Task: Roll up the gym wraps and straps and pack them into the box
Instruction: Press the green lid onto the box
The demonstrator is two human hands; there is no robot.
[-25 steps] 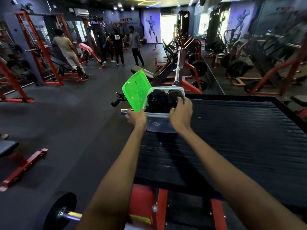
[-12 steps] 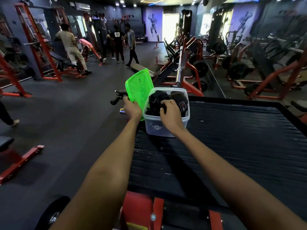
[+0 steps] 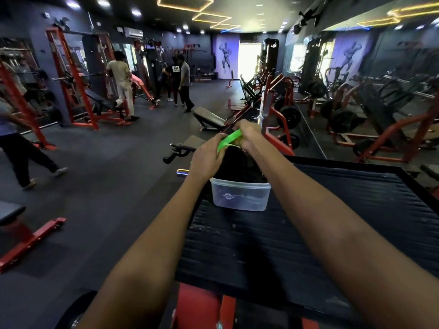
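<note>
over the clear box [image 3: 240, 195] on the ribbed black platform [image 3: 344, 210], heaped with dark wraps [image 3: 237, 165], our left hand [image 3: 206, 160] and right hand [image 3: 249, 135] pinch the green lid [image 3: 228, 140], which we should level before pressing its corners down evenly.

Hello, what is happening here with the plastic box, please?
A person is packing gym gear on a black ribbed platform in a gym. The clear plastic box is heaped with black wraps that rise above its rim. Both hands hold the green lid over the pile, the left hand at its near end, the right hand at its far end. The lid is not yet seated on the box.
</note>
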